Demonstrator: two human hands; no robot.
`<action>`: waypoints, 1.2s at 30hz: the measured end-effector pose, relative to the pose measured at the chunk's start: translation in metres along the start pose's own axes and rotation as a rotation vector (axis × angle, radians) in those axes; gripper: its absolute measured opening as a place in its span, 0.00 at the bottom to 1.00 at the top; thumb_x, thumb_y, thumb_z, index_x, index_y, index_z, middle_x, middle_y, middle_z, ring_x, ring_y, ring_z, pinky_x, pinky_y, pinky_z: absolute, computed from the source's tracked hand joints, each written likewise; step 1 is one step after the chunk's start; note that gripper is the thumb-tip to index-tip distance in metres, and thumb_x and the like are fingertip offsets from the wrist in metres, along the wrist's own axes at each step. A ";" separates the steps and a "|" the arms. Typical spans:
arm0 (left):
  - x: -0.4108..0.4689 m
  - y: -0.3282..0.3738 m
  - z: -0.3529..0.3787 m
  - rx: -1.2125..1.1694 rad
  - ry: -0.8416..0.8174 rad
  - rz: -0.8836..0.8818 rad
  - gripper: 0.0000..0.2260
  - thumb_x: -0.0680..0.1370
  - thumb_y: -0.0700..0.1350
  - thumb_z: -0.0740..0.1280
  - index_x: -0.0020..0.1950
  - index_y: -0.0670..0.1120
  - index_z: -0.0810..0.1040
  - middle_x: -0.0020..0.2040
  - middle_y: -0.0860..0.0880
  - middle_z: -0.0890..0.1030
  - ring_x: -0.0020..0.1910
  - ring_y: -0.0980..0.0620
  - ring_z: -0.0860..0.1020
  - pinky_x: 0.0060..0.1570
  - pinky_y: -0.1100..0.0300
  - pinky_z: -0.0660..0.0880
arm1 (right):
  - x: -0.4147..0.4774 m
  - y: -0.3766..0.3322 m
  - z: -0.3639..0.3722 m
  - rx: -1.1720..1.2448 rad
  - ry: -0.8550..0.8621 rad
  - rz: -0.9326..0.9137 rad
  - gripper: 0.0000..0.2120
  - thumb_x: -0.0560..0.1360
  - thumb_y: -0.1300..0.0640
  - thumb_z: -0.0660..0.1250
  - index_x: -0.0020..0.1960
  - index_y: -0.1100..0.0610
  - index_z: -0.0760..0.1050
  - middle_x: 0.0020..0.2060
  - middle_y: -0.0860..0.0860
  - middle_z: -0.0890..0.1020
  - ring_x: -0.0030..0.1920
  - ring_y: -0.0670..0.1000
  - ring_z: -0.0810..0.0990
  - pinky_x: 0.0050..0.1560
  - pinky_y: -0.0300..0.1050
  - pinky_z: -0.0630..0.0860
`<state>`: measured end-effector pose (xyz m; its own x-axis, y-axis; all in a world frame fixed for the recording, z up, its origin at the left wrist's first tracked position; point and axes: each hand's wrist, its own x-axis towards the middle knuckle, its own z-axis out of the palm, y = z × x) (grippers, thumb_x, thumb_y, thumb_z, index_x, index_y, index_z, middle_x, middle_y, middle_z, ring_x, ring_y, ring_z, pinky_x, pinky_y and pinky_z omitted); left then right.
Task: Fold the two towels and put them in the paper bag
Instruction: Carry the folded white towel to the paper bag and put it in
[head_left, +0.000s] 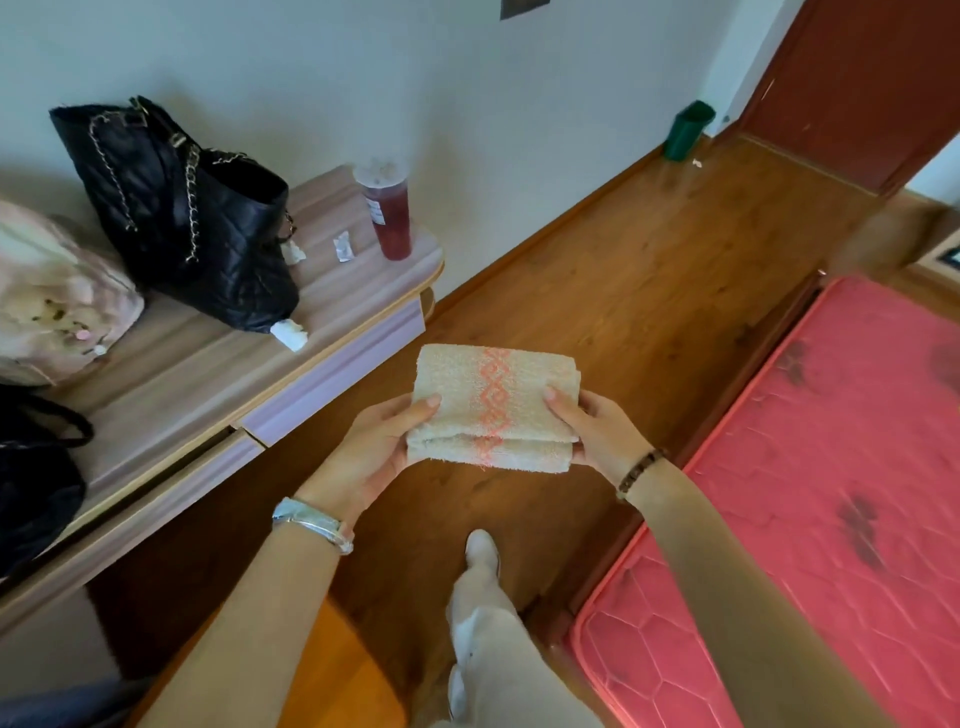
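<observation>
The towel (493, 405) is cream terry cloth with a band of salmon-pink diamond pattern running across its middle from the far edge to the near one. It is folded into a compact, thick rectangle, its top face roughly level and stacked layers showing along the near edge. It is up in the air at the centre of the scene above the wooden floor (623, 291), gripped at its left end by the left hand (379, 447) and at its right end by the right hand (597, 431), thumbs on top.
</observation>
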<state>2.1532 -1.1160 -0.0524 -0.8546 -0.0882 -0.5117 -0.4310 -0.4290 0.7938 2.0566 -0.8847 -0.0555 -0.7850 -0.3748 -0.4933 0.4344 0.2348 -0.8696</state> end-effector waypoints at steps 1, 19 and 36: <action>0.012 0.003 0.002 0.003 -0.014 -0.008 0.15 0.80 0.44 0.67 0.66 0.40 0.78 0.60 0.42 0.84 0.59 0.46 0.83 0.57 0.56 0.80 | 0.009 -0.001 -0.005 0.012 0.010 0.004 0.17 0.77 0.46 0.66 0.61 0.55 0.74 0.55 0.52 0.82 0.54 0.50 0.83 0.48 0.47 0.83; 0.231 0.108 0.067 0.068 -0.281 -0.032 0.35 0.60 0.55 0.83 0.60 0.39 0.79 0.59 0.39 0.82 0.54 0.46 0.83 0.46 0.57 0.83 | 0.161 -0.081 -0.108 0.101 0.150 0.022 0.25 0.69 0.40 0.68 0.60 0.52 0.73 0.58 0.53 0.81 0.56 0.52 0.82 0.54 0.53 0.82; 0.416 0.192 0.179 0.415 -0.534 -0.130 0.27 0.71 0.56 0.73 0.65 0.41 0.78 0.61 0.40 0.80 0.61 0.43 0.81 0.53 0.54 0.80 | 0.234 -0.128 -0.205 0.281 0.505 -0.032 0.42 0.62 0.30 0.72 0.67 0.55 0.72 0.58 0.50 0.83 0.57 0.51 0.83 0.58 0.57 0.80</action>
<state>1.6632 -1.0744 -0.0543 -0.7681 0.4417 -0.4636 -0.5240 -0.0174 0.8515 1.7270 -0.8189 -0.0548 -0.8830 0.1130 -0.4555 0.4536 -0.0428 -0.8902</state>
